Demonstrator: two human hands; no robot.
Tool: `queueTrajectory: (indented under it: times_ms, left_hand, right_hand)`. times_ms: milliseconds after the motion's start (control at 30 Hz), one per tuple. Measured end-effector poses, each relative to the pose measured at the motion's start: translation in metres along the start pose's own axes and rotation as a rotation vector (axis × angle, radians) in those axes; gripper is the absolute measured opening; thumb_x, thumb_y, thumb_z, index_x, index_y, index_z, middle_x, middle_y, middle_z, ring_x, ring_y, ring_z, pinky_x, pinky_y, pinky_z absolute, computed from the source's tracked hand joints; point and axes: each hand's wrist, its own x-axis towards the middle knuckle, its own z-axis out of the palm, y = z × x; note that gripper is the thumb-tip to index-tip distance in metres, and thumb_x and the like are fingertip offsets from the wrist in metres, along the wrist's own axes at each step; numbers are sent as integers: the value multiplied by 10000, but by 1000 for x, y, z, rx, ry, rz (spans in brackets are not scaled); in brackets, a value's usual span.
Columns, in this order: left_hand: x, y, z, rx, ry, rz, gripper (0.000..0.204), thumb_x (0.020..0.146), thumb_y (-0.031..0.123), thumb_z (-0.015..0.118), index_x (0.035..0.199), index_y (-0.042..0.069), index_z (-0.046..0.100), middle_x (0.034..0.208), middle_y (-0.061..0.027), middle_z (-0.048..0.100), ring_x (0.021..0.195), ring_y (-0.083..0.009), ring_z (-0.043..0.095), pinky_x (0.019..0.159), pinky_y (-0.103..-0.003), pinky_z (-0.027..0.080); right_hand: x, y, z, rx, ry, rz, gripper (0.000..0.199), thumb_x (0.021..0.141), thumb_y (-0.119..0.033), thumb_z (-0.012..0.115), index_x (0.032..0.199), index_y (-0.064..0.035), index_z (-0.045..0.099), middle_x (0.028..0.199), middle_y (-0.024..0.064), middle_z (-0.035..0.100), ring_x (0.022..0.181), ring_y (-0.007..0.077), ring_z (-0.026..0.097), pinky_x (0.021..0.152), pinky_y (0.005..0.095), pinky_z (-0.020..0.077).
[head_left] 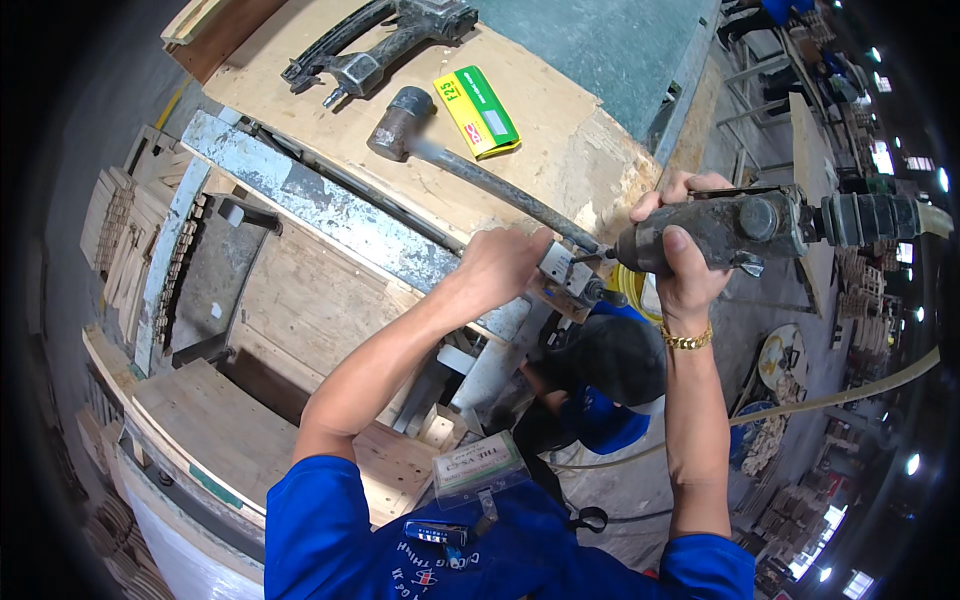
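My right hand (690, 260) is wrapped round a dark, worn power driver (720, 230) with a ribbed sleeve at its rear end. The driver's thin bit points left and reaches a small silver metal block (568, 268) with a black knob at the table's corner. The fingers of my left hand (500, 268) are curled closed against that block, steadying it from the left; their tips are hidden. A hammer (402, 122) lies on the wooden tabletop (560, 110), its long handle running toward the block.
Further back lie a nail gun (375, 65) and a yellow-green box (478, 112). Beside my right forearm, a person in a dark cap (610, 358) is low down near the table corner. A hose (850, 395) crosses at right. Wooden boards (320, 290) fill the frame at left.
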Motion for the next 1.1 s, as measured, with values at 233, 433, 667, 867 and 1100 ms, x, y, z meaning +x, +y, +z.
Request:
queueTrajectory:
  times_ms: [233,433,667,867,1100]
  left_hand:
    - [1,2,-6,-32,-32,-28,431,720,175,613,1115,58,485,674,-191,578,685,-384,582,592,-469,449]
    - [1,7,-10,-106,-57,-85,410,720,169,625,1108,86,524,706,-205,595,716,-393,583,616,-470,457]
    - [-5,9,-11,-100,21,-73,440,717,199,662,1126,96,535,730,-214,597,714,-383,589,615,-461,459]
    - [-38,17,-1,-593,306,-478,360,798,147,620,1125,25,532,697,-57,569,603,-150,517,545,-288,442]
    - [-110,56,31,-1819,252,-628,248,903,-22,392,1144,-51,437,890,-161,598,712,-184,617,600,-248,520]
  right_hand:
    - [1,2,-4,27,-51,-28,462,712,-97,687,1089,0,437,895,93,484,790,216,569,707,341,474]
    - [-2,3,-6,66,-33,-36,449,723,-69,683,1091,-5,434,901,78,500,792,197,587,705,313,474]
    - [-3,-1,0,126,42,60,447,699,-9,650,1093,-30,438,903,67,504,794,176,593,706,296,485]
    - [4,-3,-6,-2,111,20,370,724,11,628,1060,-8,475,888,63,555,754,164,610,682,298,501]
    - [10,7,-42,9,479,67,301,769,-89,594,1022,31,484,834,76,574,694,192,623,649,319,516]
